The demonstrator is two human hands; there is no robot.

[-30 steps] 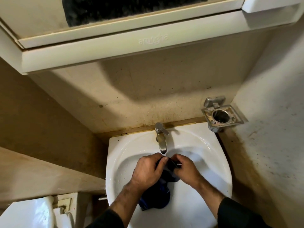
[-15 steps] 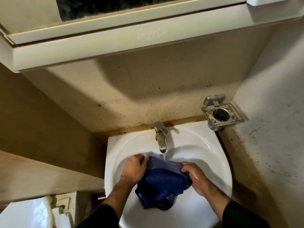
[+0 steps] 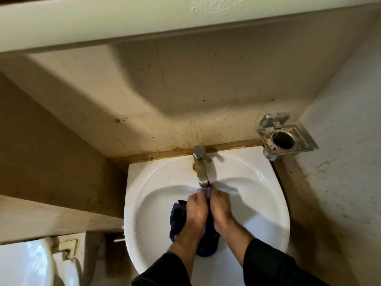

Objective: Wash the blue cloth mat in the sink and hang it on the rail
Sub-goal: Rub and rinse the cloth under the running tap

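The blue cloth mat [image 3: 177, 218] is bunched up in the white sink [image 3: 266, 195], just below the metal tap [image 3: 201, 168]. My left hand [image 3: 196, 209] and my right hand [image 3: 220, 207] are pressed close together, both gripping the wet cloth. Their fingers pinch a small fold of it right under the spout. The rest of the mat hangs down between and below my wrists. Much of the cloth is hidden under my hands. No rail is in view.
A square metal holder [image 3: 283, 139] is fixed to the wall at the sink's right corner. A white toilet tank [image 3: 26, 263] stands at the lower left under a tan ledge [image 3: 51, 219]. A white cabinet [image 3: 144, 21] overhangs the stained wall.
My hands had spread the mat wide half a second ago; now they have come together and bunched it under the tap. The camera has tilted slightly lower.
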